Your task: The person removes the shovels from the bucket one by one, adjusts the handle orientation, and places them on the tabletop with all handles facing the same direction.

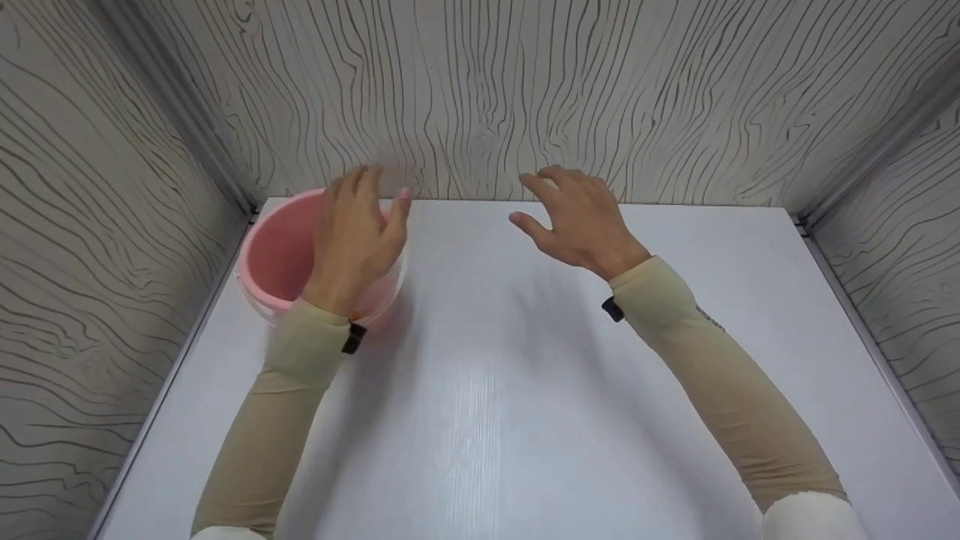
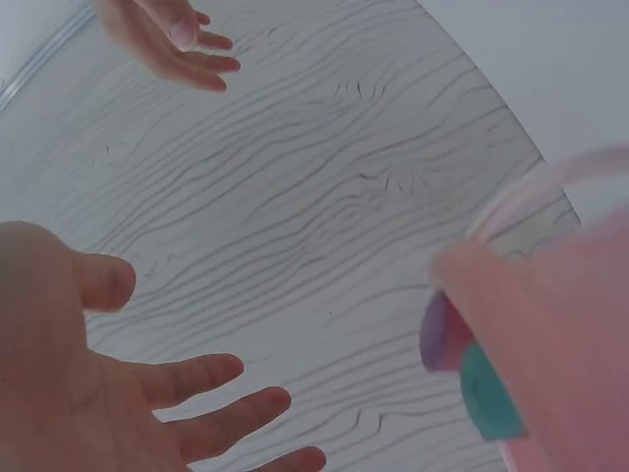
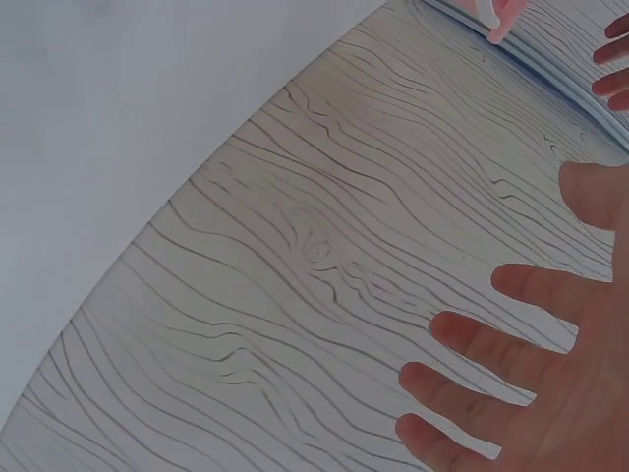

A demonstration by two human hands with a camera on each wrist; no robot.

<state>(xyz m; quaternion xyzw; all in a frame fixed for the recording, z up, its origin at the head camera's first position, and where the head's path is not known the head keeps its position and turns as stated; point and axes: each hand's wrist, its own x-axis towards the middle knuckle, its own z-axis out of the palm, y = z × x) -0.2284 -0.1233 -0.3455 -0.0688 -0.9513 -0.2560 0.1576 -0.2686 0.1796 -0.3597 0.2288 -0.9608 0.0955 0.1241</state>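
Observation:
A pink bucket (image 1: 279, 247) with a pale handle stands at the back left of the white table. My left hand (image 1: 352, 240) is above its right side in the head view, fingers spread and holding nothing. In the left wrist view the bucket (image 2: 580, 324) is at the right, and a purple item (image 2: 434, 332) and a teal item (image 2: 488, 393) show at its rim, their kind unclear. My right hand (image 1: 581, 221) hovers over the table's back right part, fingers apart, with nothing in it.
The white table (image 1: 480, 360) is bordered by wood-grain patterned panels at the back (image 1: 480, 97) and on both sides. Grey metal strips run along the corners and the table's side edges. Shadows of both arms fall across the tabletop.

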